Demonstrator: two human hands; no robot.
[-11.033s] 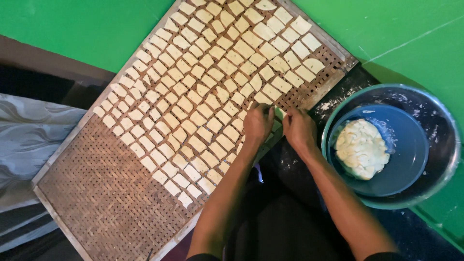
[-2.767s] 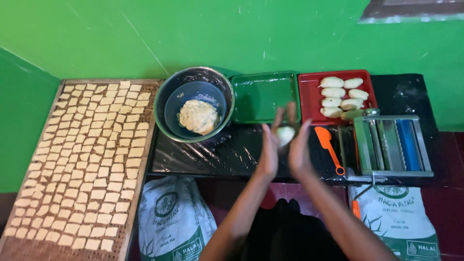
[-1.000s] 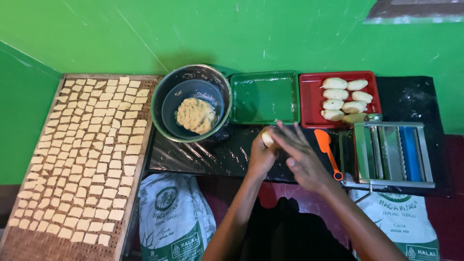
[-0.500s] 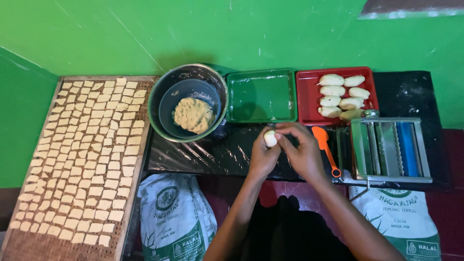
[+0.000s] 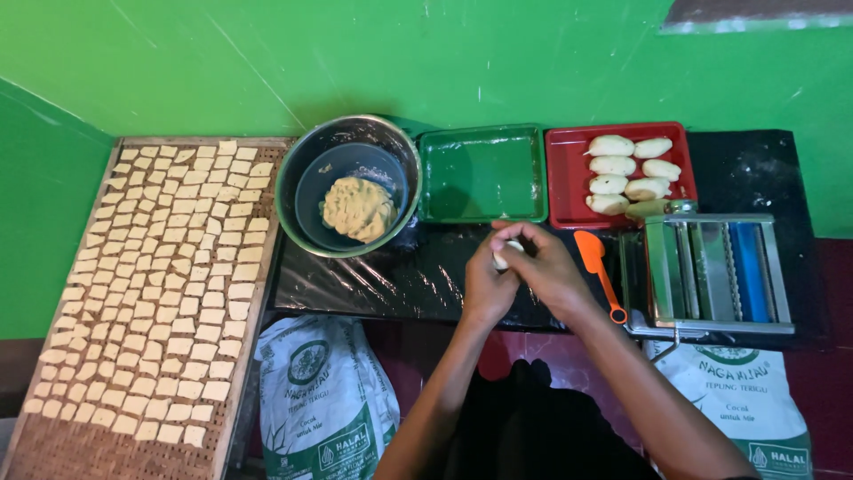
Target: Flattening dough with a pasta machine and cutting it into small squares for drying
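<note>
We hold a small pale dough piece [image 5: 508,256] between both hands over the black plastic-covered table [image 5: 382,280], in front of the green tray [image 5: 484,173]. Our left hand [image 5: 487,284] cups it from below, fingers curled; our right hand [image 5: 544,267] closes over it from above. Just beside the right hand lies an orange spatula [image 5: 597,267], next to the metal roller machine [image 5: 711,271]. The dough bowl [image 5: 348,191] sits upper left of the hands.
</note>
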